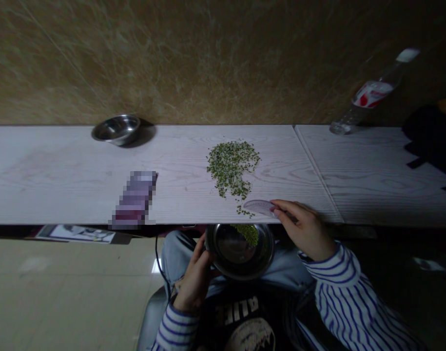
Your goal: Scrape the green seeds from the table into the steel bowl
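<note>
A: What's nearest?
B: The left hand [195,280], closed on the left side of a metal bowl [233,251] over the lap, just below the surface's front edge. Green grains [250,235] lie inside, on the side toward that edge.
A: And the right hand [310,231]?
B: Its thumb and fingers pinch a clear half-round plastic piece [257,208], low over the surface [186,195] near the front edge, beside a few stray grains [244,211].
A: Further left?
B: A pixelated item [135,200] reaching the front edge; I can't tell what it is.
A: Beyond that?
B: A spread of green grains [232,163] midway between front and back edges.
A: And furthest?
B: A second bowl [116,130] by the back edge, left; a bottle [371,97] by it, right.
</note>
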The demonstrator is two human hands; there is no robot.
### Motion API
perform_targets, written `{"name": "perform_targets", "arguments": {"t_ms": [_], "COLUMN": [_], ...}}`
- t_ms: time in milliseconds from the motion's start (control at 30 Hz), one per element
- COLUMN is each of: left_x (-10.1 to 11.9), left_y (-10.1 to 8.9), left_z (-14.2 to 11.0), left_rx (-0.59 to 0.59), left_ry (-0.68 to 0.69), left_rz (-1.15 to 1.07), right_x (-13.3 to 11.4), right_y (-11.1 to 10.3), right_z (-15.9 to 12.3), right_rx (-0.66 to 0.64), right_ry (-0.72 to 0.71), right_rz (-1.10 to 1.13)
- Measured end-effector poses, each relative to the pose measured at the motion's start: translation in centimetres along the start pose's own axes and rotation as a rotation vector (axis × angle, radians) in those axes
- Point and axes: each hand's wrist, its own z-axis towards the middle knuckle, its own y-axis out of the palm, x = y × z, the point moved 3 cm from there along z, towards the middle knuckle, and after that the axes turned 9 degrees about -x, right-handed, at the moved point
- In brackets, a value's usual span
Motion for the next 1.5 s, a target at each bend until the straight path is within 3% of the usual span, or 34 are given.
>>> {"name": "perform_targets", "arguments": {"t_ms": [300,1000,1233,1500], "left_x": [0.5,0.5,0.3,0.3], "left_y": [0.9,0.5,0.1,-0.3], "left_z": [-0.2,-0.3,-0.1,-0.2], "left_rx": [-0.018,-0.012,-0.04,-0.02], "left_ry": [-0.003,-0.001,0.02,0.02], "left_rz": [0.004,-0.015,-0.006,-0.01], "right_x": [-0.8,-2.6,-1.3,-1.5], "right_y": [-0.2,0.3,0.2,0.5], "right_z": [-0.4,-1.3,-1.4,-1.0], "right_rx": [-0.003,0.0,0.05,0.055], "right_ry": [-0.016,-0.113,-0.013,-0.006], "right_rz": [0.005,-0.01,-0.012,-0.022]}}
